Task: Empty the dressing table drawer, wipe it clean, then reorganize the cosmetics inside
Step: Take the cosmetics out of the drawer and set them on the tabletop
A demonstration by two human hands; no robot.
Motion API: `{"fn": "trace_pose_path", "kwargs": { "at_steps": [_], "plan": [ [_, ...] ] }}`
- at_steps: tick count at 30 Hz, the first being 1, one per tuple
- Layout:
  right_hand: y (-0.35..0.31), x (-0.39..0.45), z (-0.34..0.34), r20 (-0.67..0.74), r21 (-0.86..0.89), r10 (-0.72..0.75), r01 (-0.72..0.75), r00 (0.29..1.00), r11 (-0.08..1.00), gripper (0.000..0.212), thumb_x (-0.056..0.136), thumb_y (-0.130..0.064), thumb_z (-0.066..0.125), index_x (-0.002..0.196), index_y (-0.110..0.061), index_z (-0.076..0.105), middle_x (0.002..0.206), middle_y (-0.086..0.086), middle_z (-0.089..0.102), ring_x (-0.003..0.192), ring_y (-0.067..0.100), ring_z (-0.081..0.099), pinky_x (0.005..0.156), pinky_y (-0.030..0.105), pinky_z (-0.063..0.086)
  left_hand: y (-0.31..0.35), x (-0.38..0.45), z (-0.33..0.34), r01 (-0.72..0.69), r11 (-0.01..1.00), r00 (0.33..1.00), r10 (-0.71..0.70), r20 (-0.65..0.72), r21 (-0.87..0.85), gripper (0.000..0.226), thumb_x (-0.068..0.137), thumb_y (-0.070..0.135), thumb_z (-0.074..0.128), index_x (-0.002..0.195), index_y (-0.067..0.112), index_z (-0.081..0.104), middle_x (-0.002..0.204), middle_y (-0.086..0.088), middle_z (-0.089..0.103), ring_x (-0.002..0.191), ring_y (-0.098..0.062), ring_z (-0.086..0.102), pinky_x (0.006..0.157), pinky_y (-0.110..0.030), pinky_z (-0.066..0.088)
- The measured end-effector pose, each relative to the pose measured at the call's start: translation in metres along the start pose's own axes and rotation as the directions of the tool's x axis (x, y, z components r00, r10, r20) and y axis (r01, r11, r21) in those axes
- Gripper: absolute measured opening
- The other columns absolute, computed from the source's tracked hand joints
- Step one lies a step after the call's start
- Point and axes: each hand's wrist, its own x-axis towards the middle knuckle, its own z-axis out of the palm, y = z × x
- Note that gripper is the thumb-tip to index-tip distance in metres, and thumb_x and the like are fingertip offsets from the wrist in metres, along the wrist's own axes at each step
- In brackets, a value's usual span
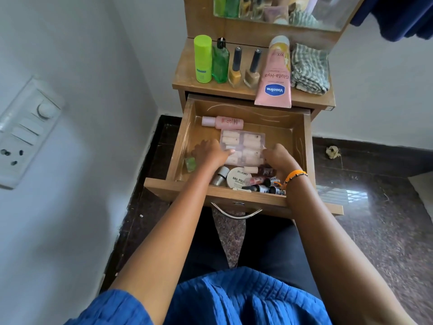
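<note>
The clear nail-tip case (242,147) is held above the floor of the open drawer (304,146), pinched at its left edge by the left hand (210,152) and at its right edge by the right hand (278,158), both with fingers curled onto the plastic. The emptying step is judged to be in hand, only partly done: a pink bottle (222,122) lies at the back of the drawer, a small green bottle (190,163) at the left wall, and a white compact (239,180) with several dark nail-polish bottles (269,186) is crowded against the front. The case would next have to be lifted level over the drawer wall and set on the bench (187,84), where free room is scarce between the upright bottles, the Vaseline tube (275,76) and the folded cloth (309,69). Both forearms are stretched forward and down into the drawer, wrists dipped.
</note>
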Motion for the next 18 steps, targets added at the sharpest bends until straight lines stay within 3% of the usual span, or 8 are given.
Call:
{"fn": "trace_pose_path", "kwargs": {
  "at_steps": [3,5,8,10,13,15,18],
  "plan": [
    [0.001,0.002,-0.001,0.054,0.213,0.044,-0.055,0.998,0.976,0.032,0.089,-0.018,0.047,0.120,-0.006,0.045,0.094,0.010,0.055,0.094,0.029,0.056,0.086,0.040,0.047,-0.001,-0.002,0.005,-0.009,1.000,0.998,0.011,-0.068,0.021,0.063,0.088,0.061,0.046,0.106,0.003,0.059,0.116,-0.013,0.061,0.110,-0.032,0.055,0.099,-0.043,0.038],
    [0.000,0.001,-0.002,0.088,0.316,0.078,-0.102,0.993,0.943,0.028,0.090,-0.023,0.049,0.114,-0.008,0.045,0.090,0.008,0.054,0.080,0.023,0.055,0.088,0.042,0.047,-0.003,-0.001,0.007,0.008,0.998,0.996,-0.014,-0.083,-0.069,0.065,0.090,0.062,0.041,0.102,0.002,0.062,0.111,-0.015,0.065,0.106,-0.035,0.058,0.095,-0.044,0.037],
    [-0.001,-0.003,-0.002,0.123,0.424,0.062,-0.110,0.990,0.899,0.028,0.095,-0.020,0.046,0.119,-0.005,0.044,0.085,0.006,0.056,0.065,0.014,0.056,0.065,0.027,0.052,-0.002,-0.004,0.006,0.007,0.981,0.996,-0.023,-0.085,-0.192,0.068,0.092,0.060,0.035,0.099,-0.001,0.063,0.108,-0.021,0.066,0.104,-0.041,0.060,0.092,-0.044,0.043],
    [-0.004,-0.010,-0.004,0.129,0.468,0.033,-0.091,0.991,0.879,0.030,0.096,-0.017,0.045,0.121,0.001,0.045,0.083,0.008,0.058,0.062,0.014,0.058,0.047,0.018,0.046,-0.001,-0.005,0.002,-0.016,0.975,0.993,-0.010,-0.117,-0.220,0.067,0.094,0.059,0.030,0.086,0.001,0.064,0.098,-0.022,0.067,0.099,-0.042,0.061,0.091,-0.050,0.046],
    [-0.007,-0.020,-0.011,0.128,0.574,-0.003,-0.072,0.992,0.816,0.030,0.097,-0.012,0.045,0.119,0.008,0.048,0.088,0.014,0.059,0.063,0.018,0.058,0.039,0.014,0.043,-0.002,-0.006,-0.006,-0.049,0.954,0.984,-0.005,-0.180,-0.295,0.057,0.097,0.051,0.031,0.061,0.011,0.049,0.065,-0.010,0.057,0.072,-0.031,0.058,0.068,-0.034,0.043],
    [-0.007,-0.029,-0.017,0.134,0.613,-0.005,-0.078,0.991,0.786,0.026,0.096,-0.011,0.045,0.114,0.007,0.051,0.094,0.019,0.059,0.064,0.019,0.057,0.040,0.014,0.043,-0.004,-0.006,-0.010,-0.055,0.925,0.982,-0.018,-0.189,-0.375,0.060,0.098,0.050,0.030,0.074,0.005,0.061,0.070,-0.005,0.058,0.064,-0.021,0.052,0.057,-0.031,0.037],
    [-0.006,-0.050,-0.027,0.161,0.645,-0.021,-0.089,0.987,0.759,0.017,0.096,-0.012,0.045,0.091,0.000,0.057,0.088,0.018,0.059,0.061,0.018,0.051,0.040,0.015,0.042,-0.006,-0.006,-0.010,-0.033,0.880,0.980,-0.064,-0.187,-0.473,0.064,0.098,0.054,0.025,0.093,0.005,0.067,0.083,-0.004,0.063,0.068,-0.016,0.054,0.062,-0.030,0.040]
  ]
}}
